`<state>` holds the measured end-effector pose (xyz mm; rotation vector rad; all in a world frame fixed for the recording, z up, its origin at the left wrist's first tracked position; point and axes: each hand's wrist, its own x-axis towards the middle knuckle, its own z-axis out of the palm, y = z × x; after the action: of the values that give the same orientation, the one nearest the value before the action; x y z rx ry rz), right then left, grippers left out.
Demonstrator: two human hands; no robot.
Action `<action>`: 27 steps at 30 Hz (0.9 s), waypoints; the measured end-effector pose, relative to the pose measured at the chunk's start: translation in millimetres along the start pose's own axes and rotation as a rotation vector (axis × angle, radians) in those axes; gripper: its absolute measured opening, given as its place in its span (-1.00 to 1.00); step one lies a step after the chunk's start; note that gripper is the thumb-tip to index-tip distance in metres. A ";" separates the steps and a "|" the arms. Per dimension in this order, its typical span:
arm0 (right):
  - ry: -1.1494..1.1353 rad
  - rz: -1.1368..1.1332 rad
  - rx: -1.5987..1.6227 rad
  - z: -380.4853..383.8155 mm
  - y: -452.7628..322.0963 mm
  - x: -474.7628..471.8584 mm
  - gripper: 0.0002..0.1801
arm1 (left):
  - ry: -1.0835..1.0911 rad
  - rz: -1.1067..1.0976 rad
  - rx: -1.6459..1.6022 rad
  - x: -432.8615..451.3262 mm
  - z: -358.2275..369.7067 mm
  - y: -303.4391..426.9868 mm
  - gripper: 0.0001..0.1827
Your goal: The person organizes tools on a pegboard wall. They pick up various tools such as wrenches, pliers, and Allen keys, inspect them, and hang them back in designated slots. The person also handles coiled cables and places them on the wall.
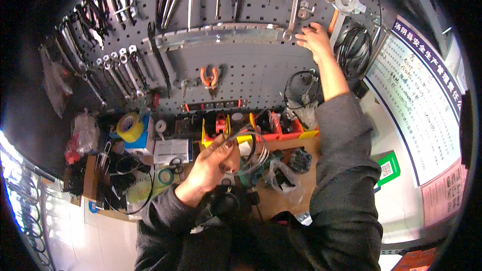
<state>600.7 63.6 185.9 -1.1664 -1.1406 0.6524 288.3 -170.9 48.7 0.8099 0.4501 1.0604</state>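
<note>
My left hand [211, 162] is closed around a coil of thin cable [260, 154], whose loops stick out to the right over the bench. High at the right, my right hand [316, 41] reaches up to the pegboard [244, 64] with its fingers apart. Its fingertips are beside the lower ring end of a hanging combination wrench [295, 3]; I cannot tell whether they touch it. Right of that hand hang an adjustable wrench [344, 2] and a bundle of black cable [354, 51].
Red and yellow parts bins [269, 130] line the back of the wooden bench [307, 180]. Plastic bags [282, 177] lie before them. Yellow tape [130, 127] stands on the left. Orange-handled pliers [209, 78] and several wrenches [130, 73] hang on the board. A printed notice [418, 94] covers the right wall.
</note>
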 end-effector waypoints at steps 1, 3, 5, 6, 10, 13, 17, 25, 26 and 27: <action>0.053 -0.029 -0.020 4.9 3.2 10.0 -0.62 | -0.007 0.016 0.070 2.4 1.3 -2.6 -0.68; 0.073 -0.052 -0.036 10.9 7.2 26.0 -0.68 | -0.138 -0.012 0.060 8.8 -1.0 -2.0 -0.73; 0.143 -0.068 0.006 15.1 12.0 34.1 -0.71 | -0.157 -0.016 0.007 10.1 -2.1 -3.7 -0.77; 0.159 -0.084 0.015 15.0 13.0 36.5 -0.73 | -0.063 -0.051 0.020 10.9 -3.2 -4.6 -0.77; 0.148 -0.136 0.107 10.3 12.5 34.9 -0.80 | -0.102 -0.033 0.015 22.5 -11.3 -6.1 -0.76; 0.190 -0.145 0.111 9.6 11.0 31.9 -0.81 | -0.099 -0.038 -0.028 28.2 -16.1 -10.0 -0.80; 0.072 -0.162 -0.105 10.1 12.8 23.3 -0.73 | -0.111 -0.038 -0.064 27.2 -18.4 -13.8 -0.82; 0.759 -0.847 -0.402 -76.8 41.7 -30.5 -0.64 | 0.019 0.029 -0.065 -18.2 -43.0 1.2 -0.78; 0.812 -0.789 -0.519 -91.1 44.0 -24.2 -0.61 | 0.140 0.039 -0.097 -21.4 -45.3 -1.5 -0.81; 0.862 -0.691 -0.628 -102.7 46.1 -15.7 -0.57 | 0.163 0.030 -0.095 -22.6 -47.4 -4.1 -0.83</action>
<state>697.6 26.6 139.5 -1.2513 -0.8931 -0.7438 248.6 -174.9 14.2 0.6512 0.5223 1.1720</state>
